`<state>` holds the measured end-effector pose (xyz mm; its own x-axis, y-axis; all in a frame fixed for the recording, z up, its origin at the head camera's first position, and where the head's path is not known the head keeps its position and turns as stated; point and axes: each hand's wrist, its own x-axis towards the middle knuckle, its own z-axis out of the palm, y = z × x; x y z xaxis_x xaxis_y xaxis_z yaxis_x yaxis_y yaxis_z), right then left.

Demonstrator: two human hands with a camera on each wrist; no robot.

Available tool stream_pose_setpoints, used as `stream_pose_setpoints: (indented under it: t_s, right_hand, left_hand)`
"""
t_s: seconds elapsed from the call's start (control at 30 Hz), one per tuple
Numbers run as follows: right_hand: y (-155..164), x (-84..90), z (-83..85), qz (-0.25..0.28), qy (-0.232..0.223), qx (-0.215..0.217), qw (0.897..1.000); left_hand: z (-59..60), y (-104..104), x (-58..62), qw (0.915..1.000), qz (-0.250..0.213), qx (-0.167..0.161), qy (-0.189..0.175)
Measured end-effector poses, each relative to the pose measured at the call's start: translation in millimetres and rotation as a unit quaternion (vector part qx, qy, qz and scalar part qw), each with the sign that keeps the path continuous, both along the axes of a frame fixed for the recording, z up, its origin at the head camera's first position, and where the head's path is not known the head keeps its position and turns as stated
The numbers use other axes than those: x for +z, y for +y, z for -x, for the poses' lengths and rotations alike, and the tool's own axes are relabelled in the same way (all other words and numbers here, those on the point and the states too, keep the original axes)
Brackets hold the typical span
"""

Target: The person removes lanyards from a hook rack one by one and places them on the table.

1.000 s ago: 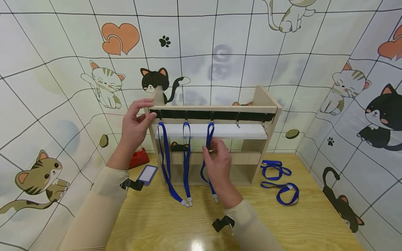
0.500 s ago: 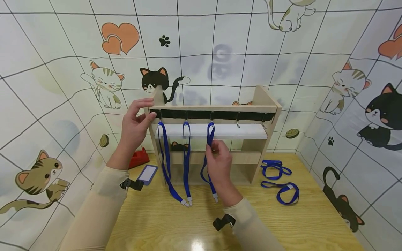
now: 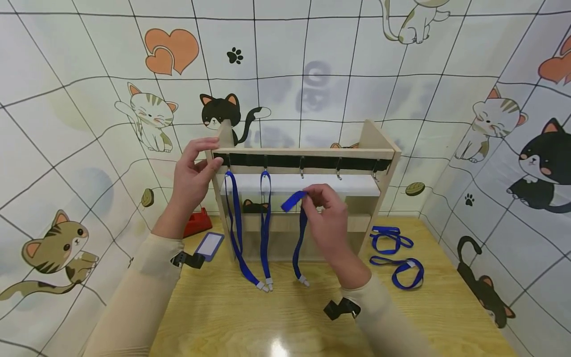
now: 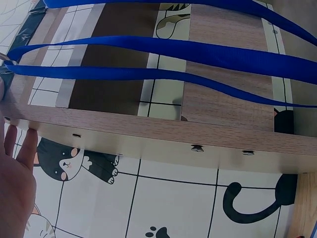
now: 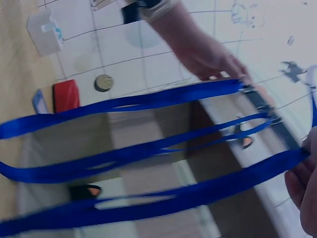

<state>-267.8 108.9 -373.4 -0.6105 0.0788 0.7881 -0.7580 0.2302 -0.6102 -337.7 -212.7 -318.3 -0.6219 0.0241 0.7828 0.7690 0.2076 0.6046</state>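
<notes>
Right hand (image 3: 327,218) fingers pinching a blue strap (image 3: 300,233) before the wooden rack (image 3: 303,153); left hand (image 3: 193,176) gripping the rack's left corner

The right hand (image 5: 303,191) pinches a blue lanyard (image 5: 163,196); the left hand (image 5: 210,52) grips the wooden rack (image 5: 148,129).
</notes>
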Motion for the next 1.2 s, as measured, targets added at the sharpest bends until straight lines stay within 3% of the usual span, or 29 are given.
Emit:
stream_pose_setpoints:
  t_s: [0.2, 0.47, 0.77, 1.0, 1.2]
  right_hand:
    - [27, 29.9, -17.1, -0.026, -0.032, 0.011, 0.999]
    - [69, 47.3, -25.8, -0.088, 0.004, -0.025, 0.996]
    - [121, 47.6, -26.8, -0.154, 0.027, -0.086, 0.984]
    - [158, 40.8, -17.7, -0.164, 0.023, -0.136, 0.977]
    - [177, 38.2, -17.4, -0.158, -0.009, -0.157, 0.975]
  left_hand:
    - [1.3, 0, -0.8, 1.0000, -0.001, 0.003, 0.001]
    - [1.7, 1, -0.4, 0.9999, 0.002, 0.012, -0.003]
    - [0.6, 1, -0.4, 0.9999, -0.006, 0.008, -0.009]
    - [-1.1, 2, 0.1, 0.9999, -0.006, 0.006, -0.010]
    - [-2.0, 3, 0.3, 0.9999, -0.005, 0.006, -0.009]
